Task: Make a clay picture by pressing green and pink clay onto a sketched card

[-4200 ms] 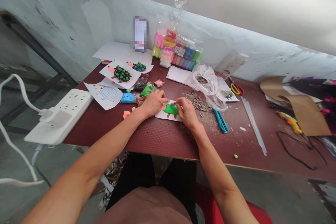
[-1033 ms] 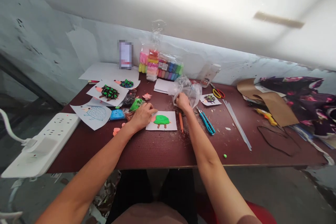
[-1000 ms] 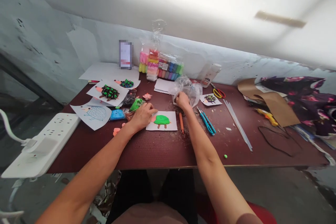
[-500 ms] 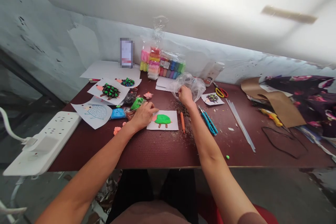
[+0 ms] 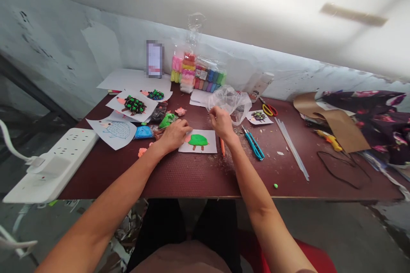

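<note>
My left hand point(image 5: 174, 134) lies at the left edge of a white card point(image 5: 211, 146), fingers stretched out and resting at its upper left corner. On the card is a flat green clay body point(image 5: 197, 140) with a pink snout and short brown legs. My right hand point(image 5: 221, 123) is above the table, just up and right of the card, in front of a clear plastic bag point(image 5: 235, 98). Its thumb and fingers are pinched together; whatever lies between them is too small to make out. An orange clay tool point(image 5: 222, 147) lies between the card and my right forearm.
Left are finished hedgehog pictures point(image 5: 136, 105), a hedgehog drawing point(image 5: 117, 134), clay packets point(image 5: 144, 132) and a power strip point(image 5: 60, 158). Right are blue cutters point(image 5: 255, 145), scissors point(image 5: 269, 109), glue sticks point(image 5: 293, 149) and a yellow glue gun point(image 5: 333, 140). Clay packs point(image 5: 208, 77) stand behind.
My right hand has drawn back from the plastic bag, a little left toward the card, fingers pinched. My left hand stays by the card. The view has shifted slightly.
</note>
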Tool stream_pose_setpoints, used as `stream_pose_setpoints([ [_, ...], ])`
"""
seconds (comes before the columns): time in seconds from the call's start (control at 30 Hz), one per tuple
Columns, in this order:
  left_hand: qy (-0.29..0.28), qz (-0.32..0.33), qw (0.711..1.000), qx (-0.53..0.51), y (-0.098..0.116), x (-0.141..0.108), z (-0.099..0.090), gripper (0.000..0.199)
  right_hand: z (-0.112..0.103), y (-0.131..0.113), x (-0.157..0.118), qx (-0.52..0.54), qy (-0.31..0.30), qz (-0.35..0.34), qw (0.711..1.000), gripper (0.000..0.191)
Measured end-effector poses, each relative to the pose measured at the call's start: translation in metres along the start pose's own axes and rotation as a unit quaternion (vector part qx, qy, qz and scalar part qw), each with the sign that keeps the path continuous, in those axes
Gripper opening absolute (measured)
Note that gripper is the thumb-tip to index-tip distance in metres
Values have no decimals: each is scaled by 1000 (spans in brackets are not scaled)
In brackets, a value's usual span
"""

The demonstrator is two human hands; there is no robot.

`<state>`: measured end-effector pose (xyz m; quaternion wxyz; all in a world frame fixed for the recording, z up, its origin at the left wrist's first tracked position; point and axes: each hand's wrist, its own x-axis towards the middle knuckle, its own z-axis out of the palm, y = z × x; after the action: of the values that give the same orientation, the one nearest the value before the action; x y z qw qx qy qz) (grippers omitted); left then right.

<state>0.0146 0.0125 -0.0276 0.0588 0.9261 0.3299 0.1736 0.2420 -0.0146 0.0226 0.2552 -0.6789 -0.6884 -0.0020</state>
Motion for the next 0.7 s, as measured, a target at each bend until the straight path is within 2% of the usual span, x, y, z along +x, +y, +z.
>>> stream_pose_setpoints([
  [0.17,6,5,1000,-5,-1,-1,0,32,4,-1,-4,60,22,27,998,18],
  [0.33,2,0,1000,-16,-1,-1,-1,32,-1,2,-15,151,26,38,987,21],
  [0.5,-12,-1,999,-30,-2,-1,-5,35,-6,-1,-22,172,-37,63,982,20],
  [0.7,-13,2,999,-43,-4,-2,-7,33,-2,-10,-34,113,-103,64,986,18],
])
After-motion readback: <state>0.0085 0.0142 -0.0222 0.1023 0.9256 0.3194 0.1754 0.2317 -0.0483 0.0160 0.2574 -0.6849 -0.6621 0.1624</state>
